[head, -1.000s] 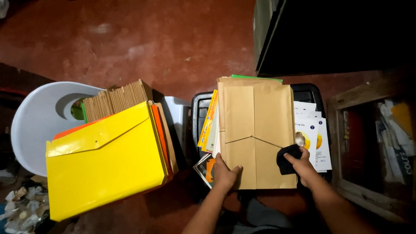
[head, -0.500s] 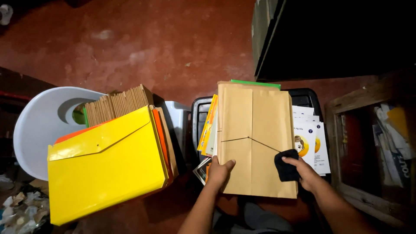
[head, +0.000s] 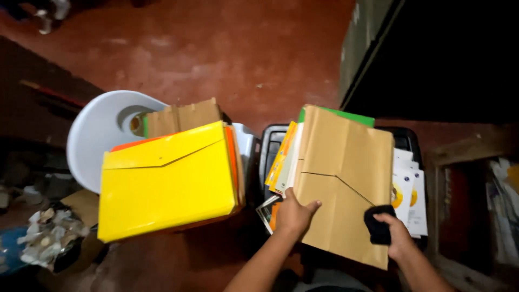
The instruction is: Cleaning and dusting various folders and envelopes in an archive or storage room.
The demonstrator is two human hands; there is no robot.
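Head view: creased brown paper envelope (head: 346, 178), flap shut.

light: dim, warm | upper right: black shadow | yellow folder (head: 167, 181) brightest | edges: soft blur

Floor (head: 216, 48): red-brown, hard surface, scuffed, with pale worn patches; it fills the upper half of the view. Lighting: dim overall, brightest at the centre, falling off to dark at the edges. Upper right: a dark cabinet (head: 367, 48) with an olive-grey side panel, its top in deep shadow. Right edge: a wooden crate (head: 470, 151), rough boards, holding papers. Left: a white plastic chair (head: 97, 135) seen from above. Lower left corner: a heap of crumpled scraps (head: 46, 243) on the floor.
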